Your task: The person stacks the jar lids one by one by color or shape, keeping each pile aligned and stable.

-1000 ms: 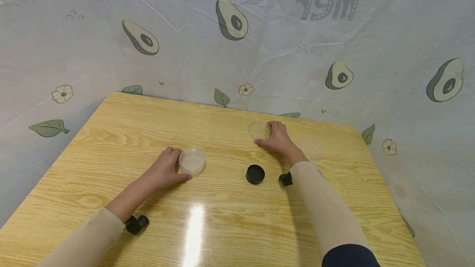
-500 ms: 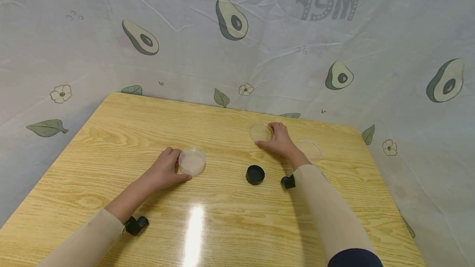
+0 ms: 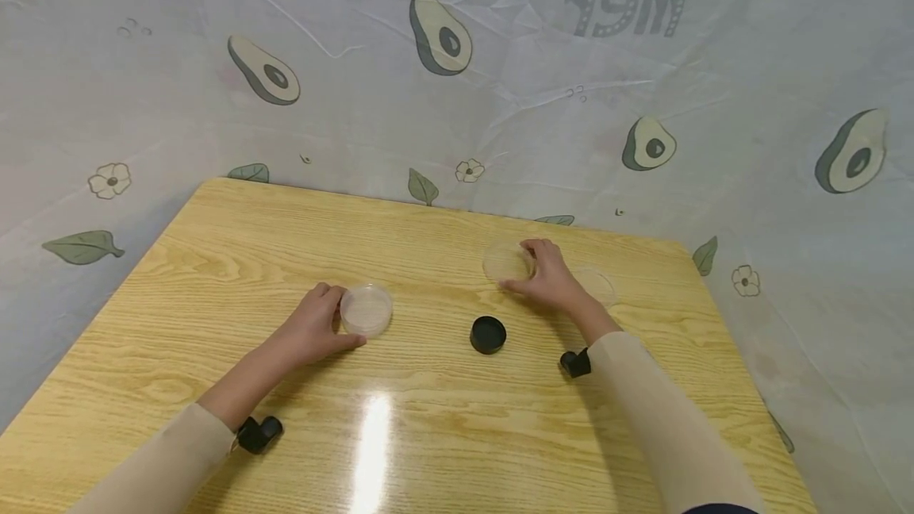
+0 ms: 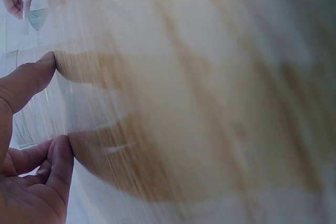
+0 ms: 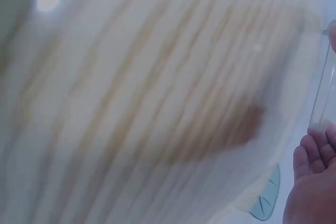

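Observation:
At the left middle of the table, my left hand (image 3: 312, 327) grips a clear round petri dish (image 3: 367, 309) from its left side. The left wrist view has the thumb and fingers on opposite sides of its ridged clear wall (image 4: 39, 103). My right hand (image 3: 551, 278), farther back, pinches another clear petri dish (image 3: 505, 262) by its edge. In the right wrist view this dish (image 5: 323, 95) stands clear of the tabletop between thumb and fingers. A third thin clear disc (image 3: 598, 286) lies behind the right wrist, partly hidden by it.
A shallow black round cup (image 3: 489, 335) stands between the hands, its hollow side up. The wooden table (image 3: 428, 435) ends at the back against a cloth (image 3: 343, 117) printed with avocados. A small black camera (image 3: 259, 435) is strapped at the left wrist.
My right hand has drawn slightly right and toward me, bringing its petri dish along. The left hand keeps its hold in place; the head view has shifted a little.

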Motion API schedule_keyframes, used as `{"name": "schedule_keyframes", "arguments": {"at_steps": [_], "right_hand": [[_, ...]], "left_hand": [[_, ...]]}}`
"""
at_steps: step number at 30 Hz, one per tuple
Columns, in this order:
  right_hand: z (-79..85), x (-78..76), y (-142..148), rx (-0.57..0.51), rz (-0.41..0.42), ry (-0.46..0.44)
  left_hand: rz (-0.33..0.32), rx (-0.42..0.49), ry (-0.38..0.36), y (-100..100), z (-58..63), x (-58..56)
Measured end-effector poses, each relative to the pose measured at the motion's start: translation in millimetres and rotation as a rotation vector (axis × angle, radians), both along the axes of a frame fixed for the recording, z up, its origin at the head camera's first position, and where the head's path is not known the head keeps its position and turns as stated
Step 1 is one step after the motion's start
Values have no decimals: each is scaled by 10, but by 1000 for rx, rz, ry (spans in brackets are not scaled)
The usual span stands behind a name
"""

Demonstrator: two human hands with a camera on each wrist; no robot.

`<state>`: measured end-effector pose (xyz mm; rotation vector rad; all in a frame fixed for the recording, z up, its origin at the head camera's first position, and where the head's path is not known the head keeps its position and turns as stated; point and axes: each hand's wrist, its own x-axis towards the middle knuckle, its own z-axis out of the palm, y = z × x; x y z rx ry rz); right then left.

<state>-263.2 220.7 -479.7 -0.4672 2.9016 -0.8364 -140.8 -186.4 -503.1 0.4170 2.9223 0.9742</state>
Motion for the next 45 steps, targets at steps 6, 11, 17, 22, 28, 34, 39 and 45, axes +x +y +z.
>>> {"name": "schedule_keyframes", "arguments": {"at_steps": [6,11,17,22,28,34,39,45], "right_hand": [[57,159,130,-1,26,18],[92,331,259,-3,31,24],[72,534,409,17,61,51],[24,701,532,40,89,84],[-6,930,675,32,89,103],[-30,1109,825,24,57,122],[-53,1211,919,13,31,104],[-97,1311,1025,12,18,132]], "left_hand": [[-3,-2,1,3,-1,4],[-1,-3,3,6,-3,1],[1,-4,1,16,10,3],[2,3,-8,22,15,2],[5,7,-9,29,21,7],[8,-2,-16,30,33,15],[13,0,-24,28,35,29],[12,3,-14,33,45,27]]}}
